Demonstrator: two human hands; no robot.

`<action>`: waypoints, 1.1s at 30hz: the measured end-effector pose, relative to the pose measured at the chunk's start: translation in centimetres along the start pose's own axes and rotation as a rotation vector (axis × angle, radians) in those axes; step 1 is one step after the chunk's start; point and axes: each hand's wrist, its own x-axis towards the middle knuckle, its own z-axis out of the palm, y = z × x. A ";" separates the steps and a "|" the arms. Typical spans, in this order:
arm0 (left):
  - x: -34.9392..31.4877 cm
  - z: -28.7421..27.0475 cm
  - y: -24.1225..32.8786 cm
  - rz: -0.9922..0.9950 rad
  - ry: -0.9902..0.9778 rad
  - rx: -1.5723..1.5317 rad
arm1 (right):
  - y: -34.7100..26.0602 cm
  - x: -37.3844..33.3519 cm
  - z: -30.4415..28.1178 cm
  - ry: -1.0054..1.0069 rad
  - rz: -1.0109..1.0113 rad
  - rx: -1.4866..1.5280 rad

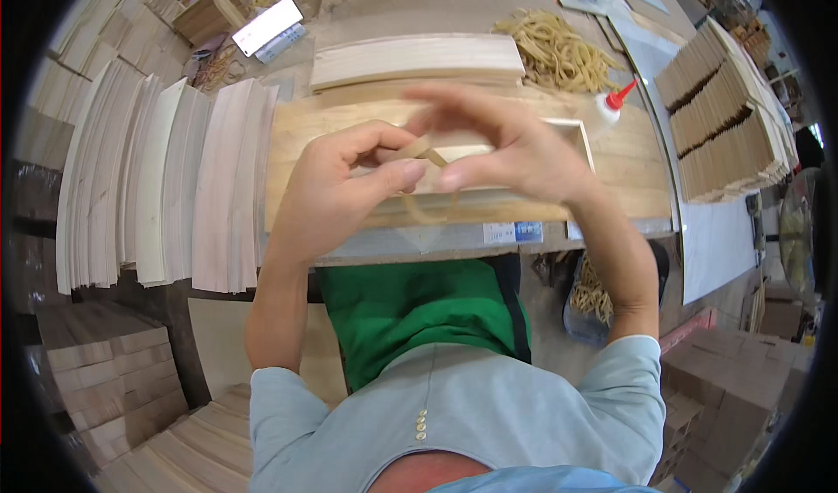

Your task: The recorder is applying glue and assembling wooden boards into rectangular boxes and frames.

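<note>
My left hand (336, 174) is closed in a pinch on a flat tan rubber band (421, 149), whose lower loop hangs blurred beneath the fingers. My right hand (515, 148) curves close beside it, smeared by motion, with thumb and fingers apart. Its thumb tip is near the band; whether they touch I cannot tell. Under both hands a shallow wooden box frame (576, 135) lies on a wooden board (633, 166), mostly hidden by the hands.
Stacked thin wooden boards (236, 179) stand at the left. Behind the work lie a pale plank bundle (419, 59) and a heap of tan rubber bands (559, 52). A red-tipped white glue bottle (611, 103) stands right, before more stacked panels (724, 109). A lit phone (267, 27) leans far left.
</note>
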 end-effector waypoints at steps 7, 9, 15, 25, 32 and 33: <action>-5.8 -3.8 -5.0 -0.123 -0.135 -0.880 | 1.6 -4.2 3.4 0.088 0.390 0.839; -7.1 -5.6 -6.6 -0.150 0.033 -0.614 | 2.1 -5.6 2.3 0.067 0.582 0.190; -7.6 -10.8 -9.7 -0.263 0.311 -0.050 | 6.2 -16.7 -7.7 0.641 0.674 -0.349; -2.2 -11.3 -10.4 -0.310 0.158 0.001 | 9.3 -14.4 -9.8 0.527 0.780 -0.121; -0.8 -10.8 -9.8 -0.368 0.086 -0.075 | 11.0 -14.1 -11.1 0.541 0.793 0.059; -0.7 -10.8 -9.9 -0.370 0.084 -0.074 | 10.9 -14.1 -10.9 0.542 0.794 0.061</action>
